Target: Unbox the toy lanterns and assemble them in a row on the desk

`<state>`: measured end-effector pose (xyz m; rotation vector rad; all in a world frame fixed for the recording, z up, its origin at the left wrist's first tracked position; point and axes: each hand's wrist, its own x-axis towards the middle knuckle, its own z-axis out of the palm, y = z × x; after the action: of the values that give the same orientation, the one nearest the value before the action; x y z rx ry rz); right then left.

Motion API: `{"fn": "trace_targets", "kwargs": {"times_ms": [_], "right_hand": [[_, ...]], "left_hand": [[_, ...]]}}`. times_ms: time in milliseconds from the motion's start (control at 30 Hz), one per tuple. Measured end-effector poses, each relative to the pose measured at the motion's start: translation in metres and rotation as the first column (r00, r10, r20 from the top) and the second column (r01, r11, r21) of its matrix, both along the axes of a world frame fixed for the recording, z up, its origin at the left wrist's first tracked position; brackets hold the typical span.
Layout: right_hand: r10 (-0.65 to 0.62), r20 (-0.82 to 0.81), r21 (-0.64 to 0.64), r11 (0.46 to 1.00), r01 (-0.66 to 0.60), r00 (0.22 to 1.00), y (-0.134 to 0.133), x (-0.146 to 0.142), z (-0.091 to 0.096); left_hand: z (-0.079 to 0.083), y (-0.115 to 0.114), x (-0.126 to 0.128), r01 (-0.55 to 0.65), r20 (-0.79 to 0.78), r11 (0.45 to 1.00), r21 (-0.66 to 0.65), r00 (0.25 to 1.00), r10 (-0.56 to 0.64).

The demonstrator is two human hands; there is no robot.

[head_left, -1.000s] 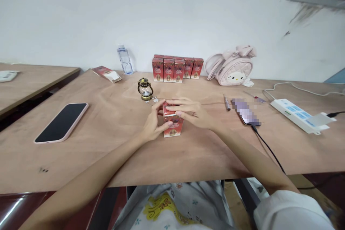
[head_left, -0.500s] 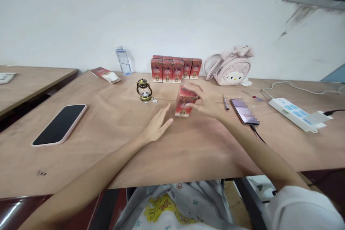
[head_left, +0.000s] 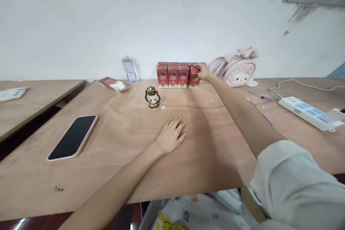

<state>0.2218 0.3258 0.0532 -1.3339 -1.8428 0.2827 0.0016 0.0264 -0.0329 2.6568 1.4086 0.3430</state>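
Note:
At the right end of the front row, my right hand (head_left: 202,71) grips a small red printed box (head_left: 193,77) by its upper part. It stands beside other upright red boxes (head_left: 173,76), set in two rows against the wall. My left hand (head_left: 171,135) lies flat on the wooden table (head_left: 129,158), palm down, fingers spread, holding nothing. Beyond it stands a small bronze-coloured lantern (head_left: 152,97) with a clear body. Small white scraps (head_left: 163,107) lie beside the lantern's base.
A phone (head_left: 72,137) lies at left. Behind it are a flattened red-and-white box (head_left: 112,84) and a clear bottle (head_left: 129,70). A pink cat-face bag (head_left: 239,72) leans by the wall. At right are a screwdriver (head_left: 262,97) and a white power strip (head_left: 308,113).
My right hand has carried the red box from mid-table back to the row's right end. My left hand has come down flat on the table, nearer to me.

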Motion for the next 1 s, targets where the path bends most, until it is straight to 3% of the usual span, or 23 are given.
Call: {"fn": "trace_targets", "kwargs": {"times_ms": [167,300,367,433,467,533,600,633,700,800,867,900,967,1000], "right_hand": [[-0.074,0.011,0.002,0.997,0.074,0.997,-0.011,-0.016,-0.012],[-0.237,-0.013,0.185,0.954,0.235,0.971,-0.044,-0.035,-0.019],[-0.155,0.031,0.290,0.947,0.139,0.987,-0.062,-0.054,-0.019],[0.074,0.151,0.315,0.942,-0.119,0.986,-0.079,-0.080,-0.018],[0.214,0.224,0.292,0.916,-0.275,0.951,-0.086,-0.096,-0.016],[0.470,0.354,0.186,0.812,-0.553,0.809,-0.100,-0.131,-0.011],[0.617,0.461,0.018,0.713,-0.701,0.638,-0.112,-0.164,-0.003],[0.650,0.513,-0.076,0.685,-0.725,0.560,-0.117,-0.177,0.001],[0.633,0.624,-0.196,0.695,-0.692,0.458,-0.124,-0.196,0.010],[0.559,0.735,-0.189,0.712,-0.676,0.383,-0.128,-0.201,0.021],[0.590,0.696,-0.160,0.683,-0.712,0.409,-0.127,-0.191,0.025],[0.628,0.629,-0.138,0.670,-0.730,0.458,-0.126,-0.184,0.025],[0.692,0.373,-0.056,0.682,-0.729,0.618,-0.126,-0.167,0.024],[0.695,0.171,-0.003,0.709,-0.705,0.698,-0.127,-0.158,0.023]], "left_hand": [[0.002,-0.002,0.002,-0.015,-0.020,1.000,-0.011,1.000,0.015],[0.000,-0.001,0.003,-0.008,0.007,1.000,0.001,1.000,0.008],[-0.001,-0.001,0.003,-0.007,0.018,1.000,0.012,1.000,0.007],[0.000,0.000,0.003,-0.011,0.013,1.000,0.019,1.000,0.011],[0.000,0.000,0.003,-0.014,0.005,1.000,0.018,1.000,0.014],[0.002,-0.001,0.002,-0.016,-0.010,1.000,0.006,1.000,0.016],[0.002,-0.001,0.002,-0.013,-0.019,1.000,-0.005,1.000,0.013],[0.002,-0.001,0.002,-0.013,-0.020,1.000,-0.008,1.000,0.013],[0.002,-0.001,0.001,-0.017,-0.023,1.000,-0.003,1.000,0.017],[0.000,0.000,0.001,-0.022,-0.017,1.000,0.014,1.000,0.022],[-0.001,0.000,0.001,-0.014,-0.001,1.000,0.017,1.000,0.014],[0.000,0.000,0.000,-0.009,0.010,1.000,0.015,1.000,0.008],[0.000,0.001,0.000,0.000,0.028,1.000,0.003,1.000,0.000],[0.001,0.001,0.000,0.001,0.032,1.000,-0.003,0.999,-0.001]]}}
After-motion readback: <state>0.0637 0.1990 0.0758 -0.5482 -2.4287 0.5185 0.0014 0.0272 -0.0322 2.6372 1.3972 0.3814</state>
